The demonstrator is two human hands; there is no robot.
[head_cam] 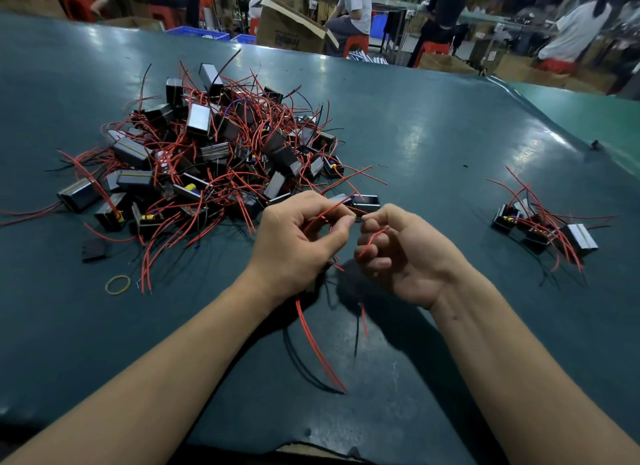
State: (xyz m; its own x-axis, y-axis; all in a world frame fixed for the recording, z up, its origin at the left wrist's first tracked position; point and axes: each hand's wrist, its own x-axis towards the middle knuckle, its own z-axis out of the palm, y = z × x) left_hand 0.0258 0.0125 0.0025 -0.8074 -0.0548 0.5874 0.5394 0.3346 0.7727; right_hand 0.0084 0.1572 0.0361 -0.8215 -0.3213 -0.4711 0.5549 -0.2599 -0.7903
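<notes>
Pinching red wires (317, 346) that hang below it over the table (433, 145), the left hand (294, 242) sits just right of the wired-box pile (207, 152). The right hand (405, 256) curls its fingers round a red wire end (373, 238). A small group of boxes (543, 225) lies far right.

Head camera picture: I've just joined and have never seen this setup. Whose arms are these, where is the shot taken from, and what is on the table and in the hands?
There is no machine here. A person works with bare hands, and the single camera sits on their head, looking forward and down. The left hand and right hand both pinch thin red wires between them. On the green table lie a big pile of small black boxes with red leads at left, a small group of the same at right, and a yellow rubber band.
</notes>
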